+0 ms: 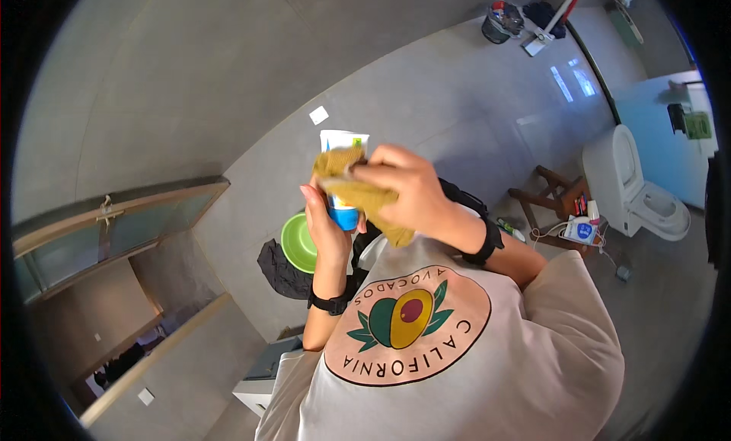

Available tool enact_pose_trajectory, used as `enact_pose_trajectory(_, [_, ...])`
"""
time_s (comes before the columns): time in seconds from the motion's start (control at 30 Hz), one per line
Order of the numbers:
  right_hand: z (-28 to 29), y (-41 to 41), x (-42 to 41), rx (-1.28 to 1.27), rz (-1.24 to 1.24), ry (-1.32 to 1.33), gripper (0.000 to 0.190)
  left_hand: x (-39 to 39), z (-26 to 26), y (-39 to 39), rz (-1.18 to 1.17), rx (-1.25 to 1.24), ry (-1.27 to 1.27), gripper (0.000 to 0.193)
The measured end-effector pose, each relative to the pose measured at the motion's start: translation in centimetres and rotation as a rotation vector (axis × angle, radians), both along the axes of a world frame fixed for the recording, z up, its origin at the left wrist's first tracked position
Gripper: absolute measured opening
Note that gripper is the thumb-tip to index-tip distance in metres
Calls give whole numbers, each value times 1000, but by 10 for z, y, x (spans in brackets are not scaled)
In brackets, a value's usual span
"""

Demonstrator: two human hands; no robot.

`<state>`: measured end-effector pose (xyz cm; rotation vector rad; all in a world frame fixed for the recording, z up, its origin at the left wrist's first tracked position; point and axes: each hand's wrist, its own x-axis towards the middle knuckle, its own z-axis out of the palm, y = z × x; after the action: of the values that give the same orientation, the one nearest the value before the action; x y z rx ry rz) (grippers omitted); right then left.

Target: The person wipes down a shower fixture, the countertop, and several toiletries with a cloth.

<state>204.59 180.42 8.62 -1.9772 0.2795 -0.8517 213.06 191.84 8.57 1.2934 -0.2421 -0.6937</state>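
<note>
My left hand [330,235] grips a white squeeze tube [344,138] with a blue cap [344,219], held cap toward me. A mustard-yellow ribbed cloth [394,227] is pinched in my right hand [414,189] and lies across the front of the tube, hiding its middle. The cloth and my right fingers look slightly blurred. Both wrists carry black bands. Beneath the hands, partly covered by my left forearm, is a light green plastic basin [296,244].
Dark fabric [280,278] lies beside the basin. Rightward stand a wooden stool [554,192] bearing small items and cables, and a white toilet [619,172]. A lined trash bin [494,31] and a floor squeegee [537,43] are farther off. A wood-framed glass window [74,244] is at left.
</note>
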Motion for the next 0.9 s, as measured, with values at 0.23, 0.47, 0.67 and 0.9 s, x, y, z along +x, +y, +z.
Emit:
enact_pose_trajectory(0.23, [-7, 2, 7, 33, -158, 48, 34, 14, -5, 22, -194, -5, 20, 77])
enact_pose_trajectory(0.47, [7, 6, 20, 87, 61, 95, 38, 38, 5, 67, -43, -22, 16, 78])
enact_pose_trajectory(0.67, [-10, -21, 39, -12, 9, 398, 22, 57, 42, 148, 451, -62, -198, 76])
enact_pose_trajectory(0.9, [-52, -41, 118, -39, 521, 418, 18, -87, 67, 299, 995, -155, -466, 74])
